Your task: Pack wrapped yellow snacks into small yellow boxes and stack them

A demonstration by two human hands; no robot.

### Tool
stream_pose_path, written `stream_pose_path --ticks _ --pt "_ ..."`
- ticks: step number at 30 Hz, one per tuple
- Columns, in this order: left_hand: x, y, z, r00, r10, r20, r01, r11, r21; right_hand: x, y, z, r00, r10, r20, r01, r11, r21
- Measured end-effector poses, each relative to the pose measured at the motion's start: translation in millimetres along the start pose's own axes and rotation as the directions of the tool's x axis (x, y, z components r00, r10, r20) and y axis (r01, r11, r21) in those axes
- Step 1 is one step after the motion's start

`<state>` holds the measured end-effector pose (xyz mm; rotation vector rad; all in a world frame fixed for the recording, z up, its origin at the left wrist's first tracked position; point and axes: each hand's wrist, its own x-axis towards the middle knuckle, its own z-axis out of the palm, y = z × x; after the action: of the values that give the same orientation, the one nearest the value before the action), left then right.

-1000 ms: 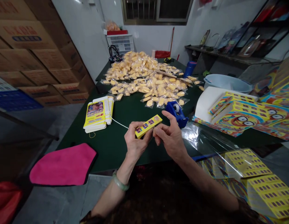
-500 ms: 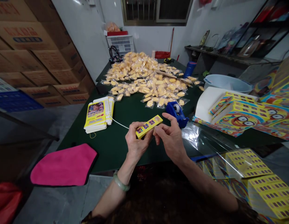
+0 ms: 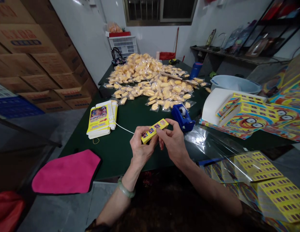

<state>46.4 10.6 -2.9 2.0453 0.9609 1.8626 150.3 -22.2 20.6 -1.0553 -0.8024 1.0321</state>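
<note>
My left hand is wrapped round one end of a small yellow box with little pictures along its side, held above the green table. At the box's other end, my right hand has closed its thumb and fingers on the corner. A blue tape dispenser stands just beyond the right hand. To the left lies a stack of flat yellow printed cartons, and a white strip runs from it toward my left hand.
Wrapped yellow pieces are heaped at the back of the table. Colourful display boxes and a pale blue basin are on the right. Yellow packs under clear film lie near right; a pink cover sits near left.
My right hand's fingers have come in from beside the box and closed on its far end. The left hand keeps its hold, and the view has shifted slightly.
</note>
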Motion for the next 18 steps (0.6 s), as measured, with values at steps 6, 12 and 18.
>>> stream_pose_path --ticks 6,12,18 --pt "8.3 -3.0 -12.2 0.972 0.072 0.225 -0.069 0.997 -0.022 3.9 -4.8 3.7 0.998 0.051 -0.040 -0.052 0.998 -0.035" --pt "19.2 -7.8 -20.0 0.939 0.021 0.343 -0.001 0.998 -0.056 0.7 7.6 -1.1 0.998 0.002 0.068 -0.004 1.000 0.028" --pt "28.5 -19.3 -32.3 0.912 -0.087 0.401 0.143 0.983 -0.112 4.9 61.6 -21.5 0.979 0.201 -0.025 -0.201 0.945 -0.258"
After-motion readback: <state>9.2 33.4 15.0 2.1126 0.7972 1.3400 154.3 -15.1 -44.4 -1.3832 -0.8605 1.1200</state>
